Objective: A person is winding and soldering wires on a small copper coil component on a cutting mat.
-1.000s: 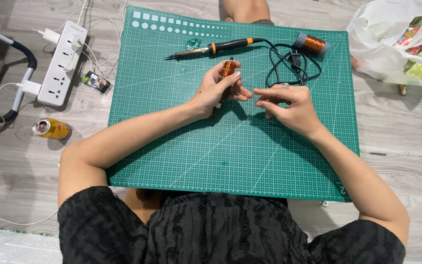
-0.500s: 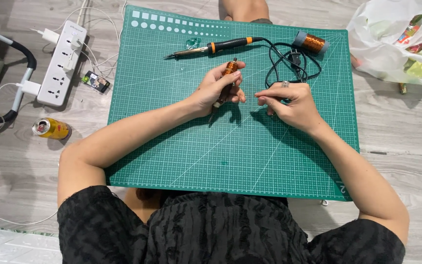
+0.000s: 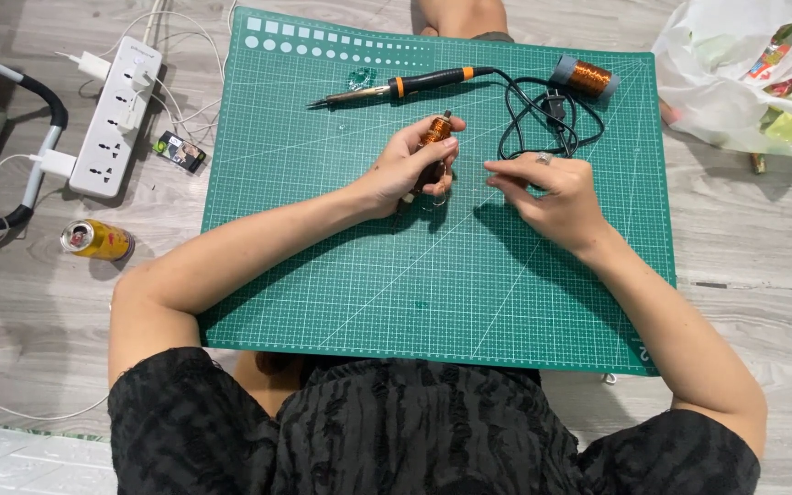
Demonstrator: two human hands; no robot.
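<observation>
Copper-wire wound coil (image 3: 434,133) gripped in left hand (image 3: 407,170), fingers wrapped round it, raised over green gridded cutting mat (image 3: 396,275). Right hand (image 3: 547,188) just beside, fingertips pinched together; what they pinch too small to tell. Orange-black soldering iron (image 3: 405,85) lies near, beyond hands.

You are sitting on a wood floor at home, at a green cutting mat (image 3: 433,275). Left of it lie a power strip (image 3: 119,115) and a drink can (image 3: 98,240).
</observation>
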